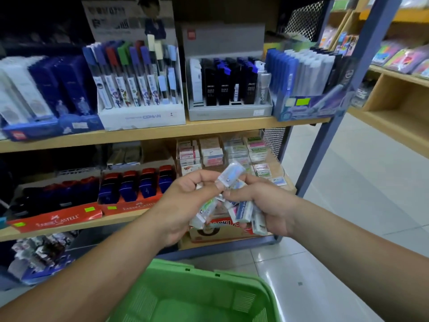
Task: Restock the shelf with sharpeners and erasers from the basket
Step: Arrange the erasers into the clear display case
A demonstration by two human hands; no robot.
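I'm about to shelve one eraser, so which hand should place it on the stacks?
Left, probably. The left hand pinches one eraser held up toward the stacks, while the right hand grips a whole bundle.

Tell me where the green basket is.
Bottom centre of the head view, the green basket is below the left hand and right hand, which hold erasers, in front of the shelf.

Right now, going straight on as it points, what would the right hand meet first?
Likely the left hand, pinching an eraser just ahead of the right hand and its erasers; depth unclear.
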